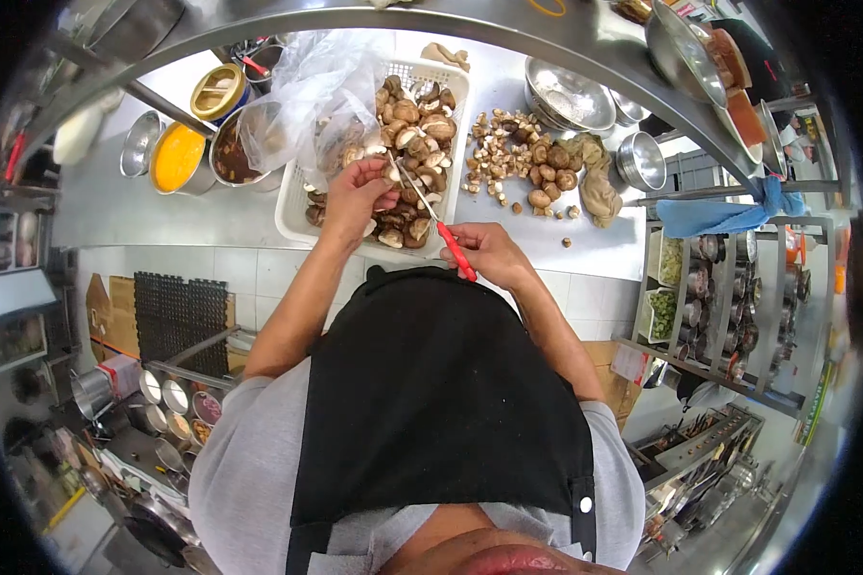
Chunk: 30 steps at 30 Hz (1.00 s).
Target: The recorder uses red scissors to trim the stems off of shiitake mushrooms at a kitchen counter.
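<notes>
Over the white plastic basket [285, 215], my left hand [354, 200] pinches a mushroom [390, 174] between thumb and fingers. My right hand [492, 253] grips red-handled scissors [454, 248], whose blades reach up to that mushroom. Brown-capped shiitake mushrooms [406, 111] fill much of the basket below and beyond my hands. A clear plastic bag [316, 86] drapes over the basket's left side, partly covering some mushrooms. To the right on the steel table [489, 230] lie a scatter of small mushroom stems [485, 144] and a cluster of whole mushrooms [552, 169].
A crumpled brown cloth [600, 194] lies beside the cluster. Steel bowls [572, 93] stand farther back. At left are a pot of orange-yellow liquid [177, 158], a pot of dark liquid [234, 154] and a gold-lidded tin [218, 92]. A metal shelf edge [374, 18] arches across the far side.
</notes>
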{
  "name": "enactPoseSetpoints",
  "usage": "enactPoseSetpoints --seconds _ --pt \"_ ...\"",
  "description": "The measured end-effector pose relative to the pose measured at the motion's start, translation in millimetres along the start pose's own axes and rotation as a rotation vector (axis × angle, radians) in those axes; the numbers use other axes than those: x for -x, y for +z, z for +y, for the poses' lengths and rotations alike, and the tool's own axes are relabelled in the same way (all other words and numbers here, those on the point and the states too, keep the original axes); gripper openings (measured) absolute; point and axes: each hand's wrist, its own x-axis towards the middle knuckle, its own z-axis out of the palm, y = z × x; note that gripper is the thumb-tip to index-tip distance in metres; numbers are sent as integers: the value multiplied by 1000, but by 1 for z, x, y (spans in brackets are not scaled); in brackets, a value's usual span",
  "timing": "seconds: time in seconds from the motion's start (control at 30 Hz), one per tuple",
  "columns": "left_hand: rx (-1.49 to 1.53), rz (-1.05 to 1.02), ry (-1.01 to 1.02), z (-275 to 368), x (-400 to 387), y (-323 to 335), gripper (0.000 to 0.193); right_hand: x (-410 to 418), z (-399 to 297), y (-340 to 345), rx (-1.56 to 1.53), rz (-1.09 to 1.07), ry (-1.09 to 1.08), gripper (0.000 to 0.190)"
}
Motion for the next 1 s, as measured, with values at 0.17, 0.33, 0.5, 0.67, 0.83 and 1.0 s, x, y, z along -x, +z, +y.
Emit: enactPoseSetpoints --seconds 0.17,0.33,0.5,0.67,0.83,1.0 --pt "-515 124 16 -3 -5 -25 31 4 20 -17 118 100 -47 49" --pt "-650 126 272 -35 -24 -9 28 23 78 -62 -46 313 -69 49" --pt "-736 -145 475 -53 -36 99 28 48 122 -112 -9 417 85 39" --pt "-942 -354 589 -102 -133 191 25 68 142 -154 571 284 84 32" --pt "-1448 -148 477 -138 -195 252 31 69 150 -197 787 247 29 35" --pt "-1510 -93 388 -159 -213 265 40 66 147 -231 847 221 22 30"
